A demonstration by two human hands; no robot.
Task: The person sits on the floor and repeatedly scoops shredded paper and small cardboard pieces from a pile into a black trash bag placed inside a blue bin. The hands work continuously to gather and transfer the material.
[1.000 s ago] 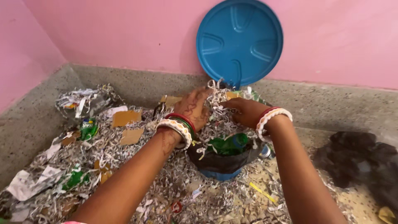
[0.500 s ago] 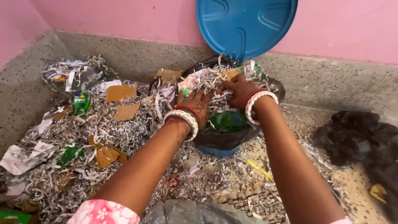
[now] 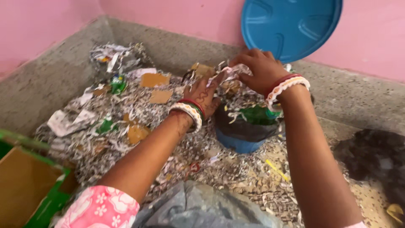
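Above the one blue bin point(image 3: 240, 141), which stands in the middle of a floor-wide heap of shredded paper point(image 3: 126, 126), we count two hands. Our left hand point(image 3: 202, 95) and right hand point(image 3: 259, 67) meet over the bin's mouth, fingers curled and pinching a clump of paper shreds point(image 3: 225, 74) between them; each wrist carries a stack of bangles. We note a dark liner and one green scrap point(image 3: 257, 115) inside the bin. One round blue lid point(image 3: 291, 25) leans on the pink wall behind. Three flat brown cardboard pieces point(image 3: 154, 79) lie left of the bin. One green-edged cardboard box point(image 3: 29, 185) sits at the lower left. One dark cloth heap point(image 3: 371, 156) lies at the right, well apart.
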